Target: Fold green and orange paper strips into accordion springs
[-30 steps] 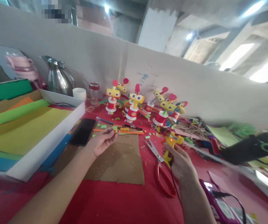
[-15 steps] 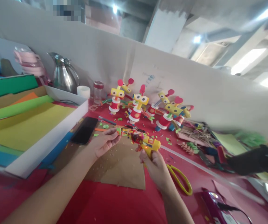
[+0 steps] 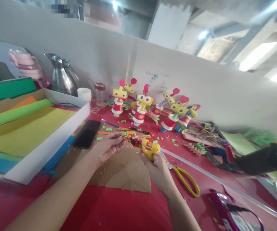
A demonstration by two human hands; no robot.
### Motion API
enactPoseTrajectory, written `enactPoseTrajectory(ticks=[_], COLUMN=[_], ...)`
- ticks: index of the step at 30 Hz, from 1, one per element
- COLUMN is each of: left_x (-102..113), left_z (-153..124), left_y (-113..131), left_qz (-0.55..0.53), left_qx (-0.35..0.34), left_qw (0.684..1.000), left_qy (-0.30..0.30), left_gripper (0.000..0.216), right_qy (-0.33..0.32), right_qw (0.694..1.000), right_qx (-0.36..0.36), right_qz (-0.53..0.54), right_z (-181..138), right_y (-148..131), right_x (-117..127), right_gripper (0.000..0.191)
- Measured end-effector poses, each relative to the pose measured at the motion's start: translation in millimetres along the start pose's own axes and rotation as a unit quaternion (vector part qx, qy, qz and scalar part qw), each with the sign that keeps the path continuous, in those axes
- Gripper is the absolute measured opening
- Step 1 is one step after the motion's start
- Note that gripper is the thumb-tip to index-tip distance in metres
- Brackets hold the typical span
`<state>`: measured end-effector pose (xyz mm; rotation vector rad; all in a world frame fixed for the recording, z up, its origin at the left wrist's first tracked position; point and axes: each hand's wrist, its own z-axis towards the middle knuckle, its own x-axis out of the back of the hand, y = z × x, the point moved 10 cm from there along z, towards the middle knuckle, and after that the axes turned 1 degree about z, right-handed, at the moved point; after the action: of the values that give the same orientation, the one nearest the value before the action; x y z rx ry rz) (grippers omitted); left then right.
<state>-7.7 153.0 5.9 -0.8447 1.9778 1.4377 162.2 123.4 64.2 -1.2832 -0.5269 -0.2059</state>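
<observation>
My left hand pinches a small green paper piece between thumb and fingers. A yellow hot glue gun sits in the grip of my right hand, its nozzle pointing left. The nozzle end is at the green piece; whether they touch I cannot tell. Both hands are above a brown cardboard sheet dotted with crumbs. Just right of my right hand lie scissors with yellow handles. Behind the hands, paper coil springs and green scraps lie on the red table.
Several paper-cup figures stand along the wall. Left are a black phone, a white box of coloured paper, a steel jug, a white cup and a jar. Right are sticks and a purple corded device.
My right hand has brought the glue gun left, so its nozzle now meets or overlaps the green paper piece at my left fingertips. More of the scissors shows. The view has shifted slightly.
</observation>
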Motion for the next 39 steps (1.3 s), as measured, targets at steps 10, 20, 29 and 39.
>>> enactPoseTrajectory(ticks=[10, 20, 29, 39], left_x=[3.0, 2.9, 4.6, 4.7], left_z=[2.4, 2.4, 2.3, 3.9], left_y=[0.5, 0.4, 1.0, 6.9], left_qz=[0.021, 0.043, 0.056, 0.074], left_qx=[-0.005, -0.001, -0.005, -0.036], left_qw=[1.000, 0.999, 0.998, 0.997], left_qy=[-0.019, -0.021, -0.010, -0.011], left_gripper=[0.017, 0.023, 0.021, 0.014], right_qy=[-0.007, -0.012, -0.002, 0.048], right_qw=[0.998, 0.999, 0.996, 0.998], right_qx=[0.000, -0.002, -0.009, -0.051], right_qz=[-0.067, -0.053, -0.087, 0.005], right_z=[-1.1, 0.7, 0.0, 1.1], right_y=[-1.5, -3.7, -1.7, 12.9], right_x=[2.5, 4.9, 9.9, 28.5], right_gripper=[0.024, 0.025, 0.027, 0.031])
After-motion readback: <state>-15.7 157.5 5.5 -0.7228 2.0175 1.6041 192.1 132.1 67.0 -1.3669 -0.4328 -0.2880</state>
